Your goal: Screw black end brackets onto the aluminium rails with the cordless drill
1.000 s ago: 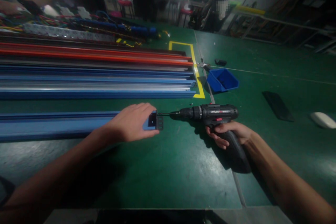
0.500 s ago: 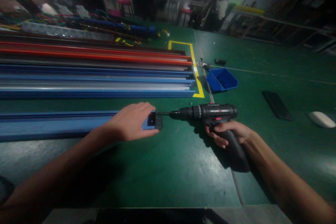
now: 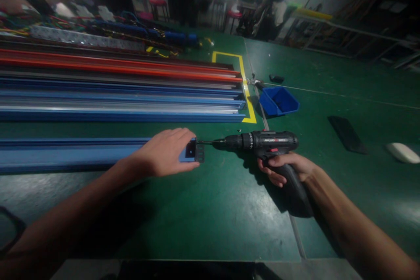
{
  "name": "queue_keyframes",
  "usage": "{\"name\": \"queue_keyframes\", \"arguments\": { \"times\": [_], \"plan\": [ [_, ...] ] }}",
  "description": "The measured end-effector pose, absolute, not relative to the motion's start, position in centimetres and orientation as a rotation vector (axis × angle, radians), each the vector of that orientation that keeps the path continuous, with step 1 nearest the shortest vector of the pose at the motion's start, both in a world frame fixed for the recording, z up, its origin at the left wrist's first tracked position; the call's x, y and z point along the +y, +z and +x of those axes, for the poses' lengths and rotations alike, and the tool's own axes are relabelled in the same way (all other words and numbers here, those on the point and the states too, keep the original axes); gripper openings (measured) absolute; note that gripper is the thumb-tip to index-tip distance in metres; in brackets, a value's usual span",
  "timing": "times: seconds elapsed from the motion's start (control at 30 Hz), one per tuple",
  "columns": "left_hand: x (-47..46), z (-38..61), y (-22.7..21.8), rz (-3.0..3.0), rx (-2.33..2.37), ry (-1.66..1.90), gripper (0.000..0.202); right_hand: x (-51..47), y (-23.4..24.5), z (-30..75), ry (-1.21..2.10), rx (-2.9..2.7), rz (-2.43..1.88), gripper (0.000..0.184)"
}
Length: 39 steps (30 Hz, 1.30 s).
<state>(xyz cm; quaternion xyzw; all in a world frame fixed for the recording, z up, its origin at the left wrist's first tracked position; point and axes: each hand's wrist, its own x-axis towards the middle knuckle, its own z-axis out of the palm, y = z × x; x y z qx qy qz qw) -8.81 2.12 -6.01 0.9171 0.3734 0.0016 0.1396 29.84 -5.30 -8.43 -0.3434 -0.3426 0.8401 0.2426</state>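
My left hand [image 3: 170,151] is closed over the right end of a long blue metal profile [image 3: 75,156], thumb on the near side and fingers on the far side. A black end cap [image 3: 200,152] with small openings sits against that end. My right hand [image 3: 284,167] grips a black cordless drill [image 3: 274,141] by its handle, the index finger near the trigger. The drill lies level, pointing left. Its long thin bit [image 3: 206,142] reaches the far part of the end cap; the exact contact is too small to make out.
Several blue profiles [image 3: 124,118] and orange profiles [image 3: 131,66] lie parallel beyond my left hand, ending near yellow tape [image 3: 251,109]. A blue bin [image 3: 278,101], a small screw [image 3: 239,131], a dark flat object [image 3: 347,134] and a white object [image 3: 403,152] rest on the green table. Other people are behind it.
The view has shifted very slightly. Both hands, the drill and the blue profile keep the same positions relative to one another.
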Motion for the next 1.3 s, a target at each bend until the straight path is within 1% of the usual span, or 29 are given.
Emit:
{"name": "queue_keyframes", "arguments": {
  "times": [0.33,0.63,0.9,1.3],
  "plan": [
    [2.11,-8.81,-6.26,2.672,1.082,0.007,0.062,-5.3,-8.62,30.07,2.287,-0.902,-0.974,0.021],
    [2.13,-8.75,-6.11,2.661,1.093,-0.013,0.063,-5.37,-8.83,30.21,2.281,-0.92,-0.933,0.018],
    [2.15,-8.83,-6.34,2.669,1.081,0.008,0.065,-5.3,-9.19,30.56,2.305,-0.933,-0.879,0.019],
    [2.12,-8.74,-6.19,2.677,1.087,-0.014,0.061,-5.38,-8.7,30.21,2.278,-0.934,-0.947,0.018]
  ]
}}
